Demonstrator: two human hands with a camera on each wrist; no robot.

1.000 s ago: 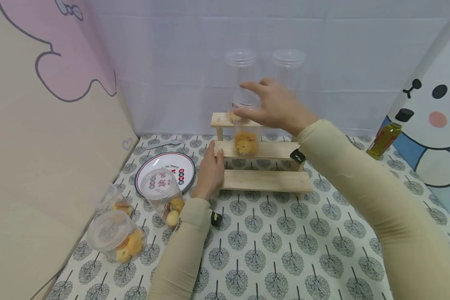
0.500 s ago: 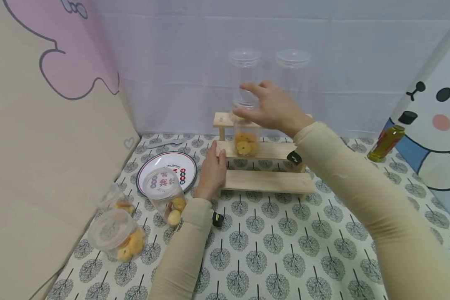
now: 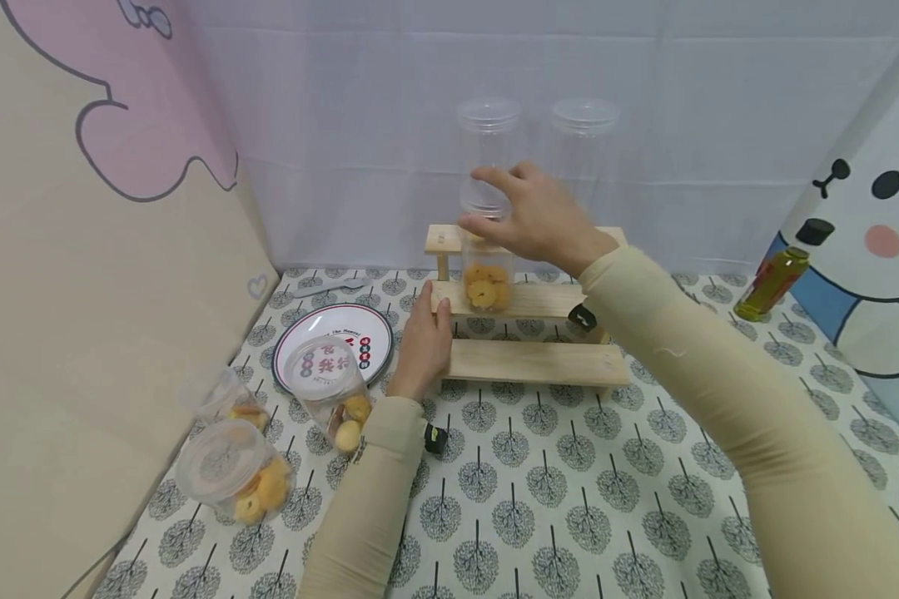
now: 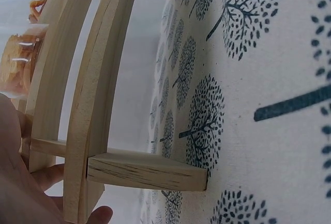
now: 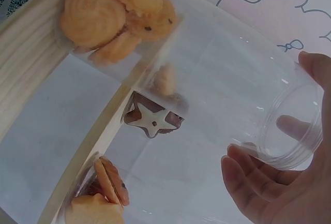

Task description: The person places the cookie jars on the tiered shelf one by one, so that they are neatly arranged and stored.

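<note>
A clear plastic jar [image 3: 487, 289] with yellow cookies in its bottom stands on the middle step of a three-tier wooden rack [image 3: 535, 362]. My right hand [image 3: 541, 218] grips this jar around its lid from above; the right wrist view shows thumb and fingers on either side of the clear lid [image 5: 292, 125]. At the rack's left end, my left hand [image 3: 423, 348] holds the side of the middle step, and fingertips [image 4: 100, 215] show around the wood in the left wrist view. Two tall clear jars [image 3: 586, 137] stand on the top step, their lower parts partly hidden by my right hand.
Left on the tree-print cloth [image 3: 509, 499] are a round white plate [image 3: 370, 333], a fork-like utensil [image 3: 333, 287] and tilted-looking cookie jars [image 3: 232, 470], one overlapping the plate in view. An oil bottle [image 3: 775, 283] stands at the right. A white curtain hangs behind the rack.
My right hand and the jar it grips have shifted slightly left along the middle step. My left hand stays at the rack's end.
</note>
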